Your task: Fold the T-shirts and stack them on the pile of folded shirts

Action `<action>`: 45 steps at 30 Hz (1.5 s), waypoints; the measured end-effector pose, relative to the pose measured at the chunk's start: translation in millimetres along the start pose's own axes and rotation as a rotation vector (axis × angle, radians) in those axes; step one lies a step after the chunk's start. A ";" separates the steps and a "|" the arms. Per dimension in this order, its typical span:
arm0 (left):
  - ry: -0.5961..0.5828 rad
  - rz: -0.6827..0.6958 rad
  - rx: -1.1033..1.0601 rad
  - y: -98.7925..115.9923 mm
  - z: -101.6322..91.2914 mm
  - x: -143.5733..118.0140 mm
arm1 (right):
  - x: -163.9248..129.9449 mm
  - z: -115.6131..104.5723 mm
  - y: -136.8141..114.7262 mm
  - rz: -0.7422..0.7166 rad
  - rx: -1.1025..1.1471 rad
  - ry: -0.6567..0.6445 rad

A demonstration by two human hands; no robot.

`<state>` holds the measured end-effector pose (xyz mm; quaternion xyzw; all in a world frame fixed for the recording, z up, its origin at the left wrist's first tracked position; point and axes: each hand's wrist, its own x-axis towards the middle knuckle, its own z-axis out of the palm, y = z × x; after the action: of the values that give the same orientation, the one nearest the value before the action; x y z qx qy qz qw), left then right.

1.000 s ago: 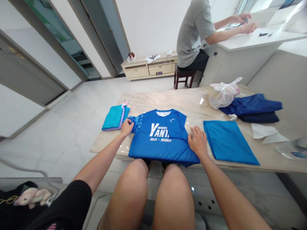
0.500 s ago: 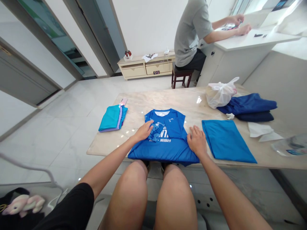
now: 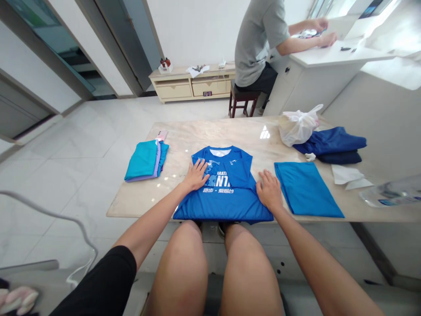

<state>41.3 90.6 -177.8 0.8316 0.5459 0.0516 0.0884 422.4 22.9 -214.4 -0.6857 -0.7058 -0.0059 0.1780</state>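
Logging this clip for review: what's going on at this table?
A seated person presses both hands flat on a royal-blue printed sports shirt at the marble table's near edge. The left hand rests on the folded-in left sleeve, the right hand on the right side. A plain blue folded cloth lies beside it.

The left hand (image 3: 196, 174) has folded the shirt's (image 3: 223, 193) left sleeve inward and now presses it flat.

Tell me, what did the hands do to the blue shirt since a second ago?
The left hand carried the shirt's left sleeve inward, let go of it, and now lies flat on it. The blue shirt is narrower, its white lettering partly covered. The right hand stayed pressing the right side; the teal stack didn't move.
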 end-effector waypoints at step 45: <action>-0.403 -0.178 -0.296 -74.3 -63.6 39.2 | 182.7 -24.9 -79.4 -0.255 -0.106 -0.877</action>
<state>-21.5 161.2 -131.0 0.7519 0.5748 -0.0438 0.3201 352.1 188.3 -124.9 -0.5393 -0.7919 0.2268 -0.1751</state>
